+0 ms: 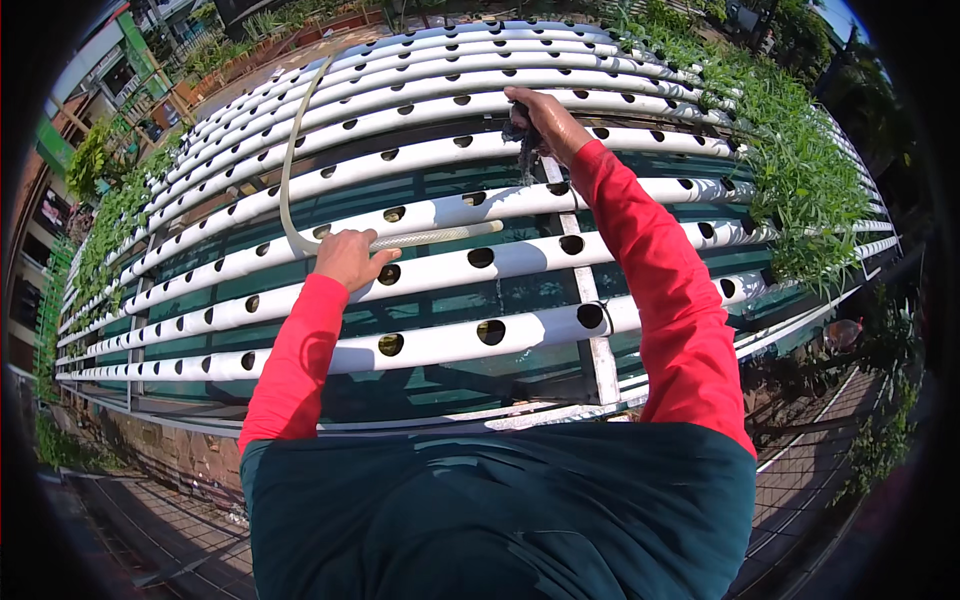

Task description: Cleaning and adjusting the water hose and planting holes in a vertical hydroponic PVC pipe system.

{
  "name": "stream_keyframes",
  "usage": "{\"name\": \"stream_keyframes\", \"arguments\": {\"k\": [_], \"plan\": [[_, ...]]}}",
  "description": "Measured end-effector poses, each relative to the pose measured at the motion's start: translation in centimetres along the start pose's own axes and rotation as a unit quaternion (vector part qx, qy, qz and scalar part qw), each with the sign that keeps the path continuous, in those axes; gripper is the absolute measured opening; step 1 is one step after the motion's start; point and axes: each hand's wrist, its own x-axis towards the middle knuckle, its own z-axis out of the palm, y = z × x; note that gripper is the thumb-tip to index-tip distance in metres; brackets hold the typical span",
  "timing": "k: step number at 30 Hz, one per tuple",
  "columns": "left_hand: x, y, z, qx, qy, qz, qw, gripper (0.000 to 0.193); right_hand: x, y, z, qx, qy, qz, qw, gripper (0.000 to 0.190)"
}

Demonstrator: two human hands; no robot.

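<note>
My left hand [346, 259] is around a pale, translucent reinforced hose [442, 235], which passes between thumb and fingers. The hose's end points right, over the white pipes, and its other side curves up and away to the back. Further forward, my right hand [553, 120] grips a dark, wet bundle of cloth or netting [527, 146], its loose part hanging down and dripping. Below both hands run rows of white hydroponic pipes [442, 277] with round holes along their tops. Near my left thumb is an open hole [388, 274]. My fingers hide part of the bundle.
Leafy green plants [802, 187] grow from the pipes' right ends, and more plants [120, 210] stand at the left. A metal crossbar [585, 300] supports the pipes. Dark green sheeting [450, 397] and water lie beneath. A low brick wall [172, 450] edges the near side.
</note>
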Motion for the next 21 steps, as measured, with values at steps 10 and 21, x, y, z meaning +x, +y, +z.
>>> {"name": "stream_keyframes", "arguments": {"k": [10, 21], "plan": [[0.9, 0.7, -0.3, -0.042, -0.008, 0.036, 0.998, 0.054, -9.9, -12.5, -6.9, -0.039, 0.147, -0.099, 0.983, 0.050], [1.4, 2.4, 1.3, -0.066, 0.040, 0.096, 0.992, 0.053, -11.5, 2.1, -3.2, -0.116, 0.041, 0.029, 0.992, 0.047]]}}
